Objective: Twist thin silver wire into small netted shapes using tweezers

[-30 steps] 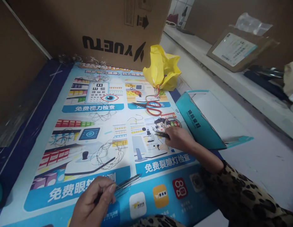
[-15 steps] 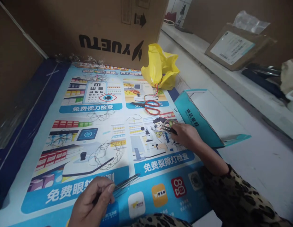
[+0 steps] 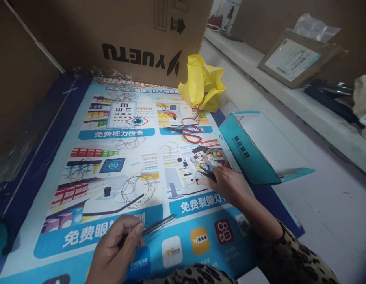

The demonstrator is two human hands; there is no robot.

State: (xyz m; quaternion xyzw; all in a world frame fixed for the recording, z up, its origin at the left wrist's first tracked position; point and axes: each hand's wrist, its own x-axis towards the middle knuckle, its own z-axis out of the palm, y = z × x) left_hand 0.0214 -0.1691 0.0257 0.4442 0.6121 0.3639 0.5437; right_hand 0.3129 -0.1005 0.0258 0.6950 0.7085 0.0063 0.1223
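My left hand [image 3: 119, 252] pinches a pair of dark tweezers [image 3: 157, 225] low over the printed blue poster [image 3: 91, 232], tips pointing right. My right hand [image 3: 230, 183] holds a second dark tool [image 3: 205, 173], with its tip beside a small round clear dish [image 3: 214, 156] on the poster. A tangle of thin wire [image 3: 137, 193] lies on the poster between the two hands. Both my sleeves are leopard print.
Red-handled scissors [image 3: 187, 132] and a crumpled yellow plastic bag [image 3: 202, 85] lie further back. A teal box [image 3: 250, 152] lies open at the right. A large cardboard carton [image 3: 138, 39] stands behind the poster. Smaller wire tangles [image 3: 128, 142] are scattered about.
My right hand has drawn slightly back toward me from the round dish. My left hand has stayed almost still with the tweezers.
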